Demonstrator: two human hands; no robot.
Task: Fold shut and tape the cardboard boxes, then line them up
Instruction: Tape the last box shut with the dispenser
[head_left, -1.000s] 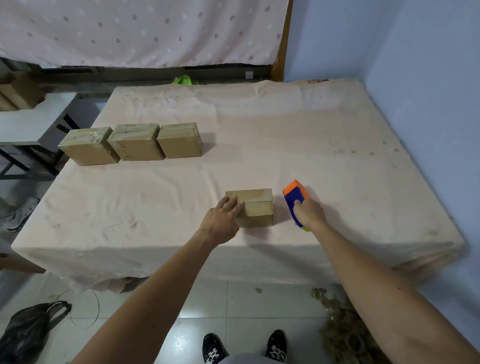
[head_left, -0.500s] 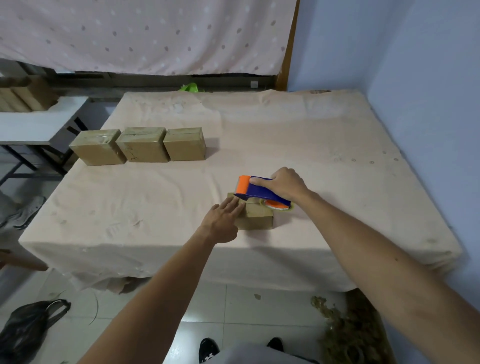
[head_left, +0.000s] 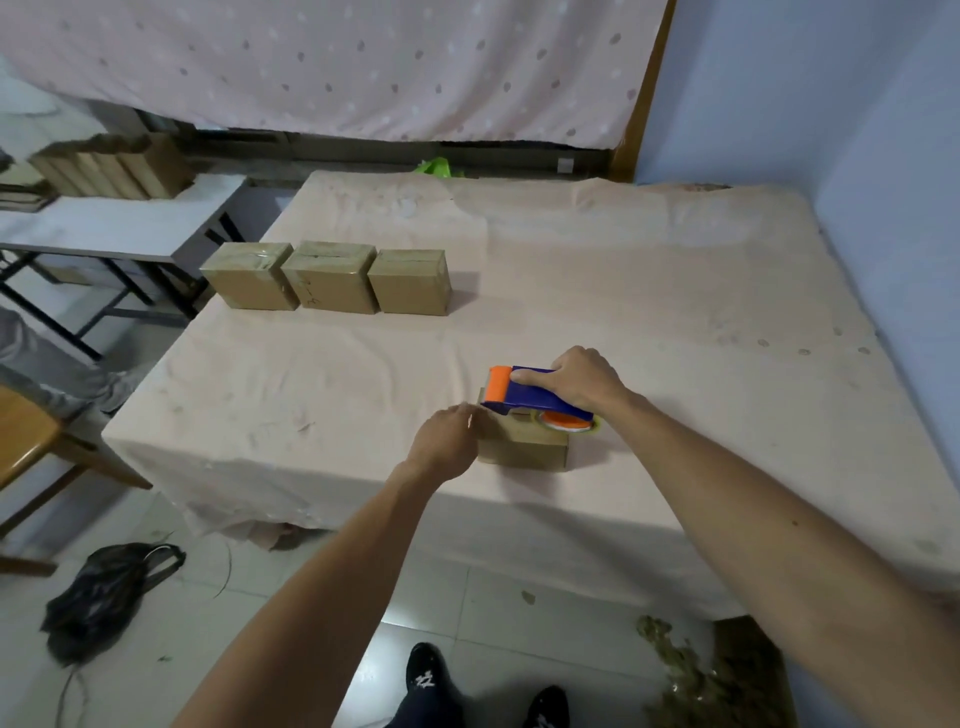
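Fingers (head_left: 461, 415) of left hand (head_left: 444, 441) now bunched at the open box's (head_left: 524, 453) left top edge; half a second ago they lay flat on it. Looks like a pinch on the tape end, too small to confirm. Box sits near the table's (head_left: 675, 312) near edge, well apart from the three closed boxes (head_left: 327, 278) lined up far left. Its long axis runs left-right. Tape dispenser (head_left: 535, 397) was on the table right of the box a second ago, now sits over the box top. Its long axis is also left-right, orange nose pointing left, roll at the right end. Right hand (head_left: 587, 379) wraps fingers round the dispenser body. Judgement: flaps closed, taping just starting, likely a pull to the right along the seam
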